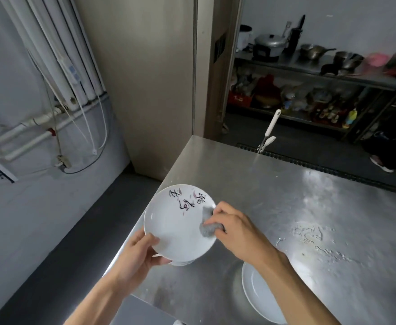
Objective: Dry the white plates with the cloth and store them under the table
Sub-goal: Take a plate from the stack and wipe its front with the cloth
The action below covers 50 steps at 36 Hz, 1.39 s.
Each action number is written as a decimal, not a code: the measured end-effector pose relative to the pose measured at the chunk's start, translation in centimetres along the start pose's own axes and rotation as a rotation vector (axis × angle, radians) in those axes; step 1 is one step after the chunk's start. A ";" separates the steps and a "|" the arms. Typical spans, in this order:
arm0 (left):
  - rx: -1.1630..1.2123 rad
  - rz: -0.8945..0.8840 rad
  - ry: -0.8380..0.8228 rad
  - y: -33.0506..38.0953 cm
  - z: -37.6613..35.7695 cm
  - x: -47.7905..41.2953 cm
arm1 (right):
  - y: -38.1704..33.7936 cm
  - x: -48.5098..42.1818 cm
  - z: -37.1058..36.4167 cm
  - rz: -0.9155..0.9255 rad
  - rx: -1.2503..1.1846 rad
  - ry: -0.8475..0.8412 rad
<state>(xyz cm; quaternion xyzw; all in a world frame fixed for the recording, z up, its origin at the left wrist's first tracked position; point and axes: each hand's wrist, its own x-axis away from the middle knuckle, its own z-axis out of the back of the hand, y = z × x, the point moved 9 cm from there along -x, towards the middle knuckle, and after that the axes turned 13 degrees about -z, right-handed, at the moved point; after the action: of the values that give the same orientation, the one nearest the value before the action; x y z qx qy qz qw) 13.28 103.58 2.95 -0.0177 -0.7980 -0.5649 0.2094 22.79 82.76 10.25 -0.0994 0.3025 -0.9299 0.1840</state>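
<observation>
A white plate with dark calligraphy near its far rim is held tilted above the left corner of the steel table. My left hand grips its near-left rim, thumb on top. My right hand presses a bunched grey cloth against the plate's right inner side. Another white plate lies on the table near the front edge, partly hidden under my right forearm.
A white-handled tool sticks up at the table's far edge. Water marks spot the tabletop at the right. Beyond stand steel shelves with pots. The left holds floor and wall pipes.
</observation>
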 end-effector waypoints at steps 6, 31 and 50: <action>0.049 -0.011 -0.013 -1.7 -2.2 1.0 | -0.2 -2.0 2.6 -0.048 -0.080 0.211; 0.046 -0.013 -0.215 1.2 -2.2 -1.8 | -0.6 -1.6 4.5 0.025 0.004 0.189; 0.217 -0.171 -0.011 -1.3 -3.3 -0.6 | 1.5 -0.5 0.6 -0.255 -0.275 0.216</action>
<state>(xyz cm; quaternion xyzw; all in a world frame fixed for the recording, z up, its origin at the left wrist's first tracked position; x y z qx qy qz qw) 14.54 100.21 2.45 0.0700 -0.8542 -0.4908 0.1568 23.87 81.51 9.78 -0.0608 0.4293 -0.9009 0.0163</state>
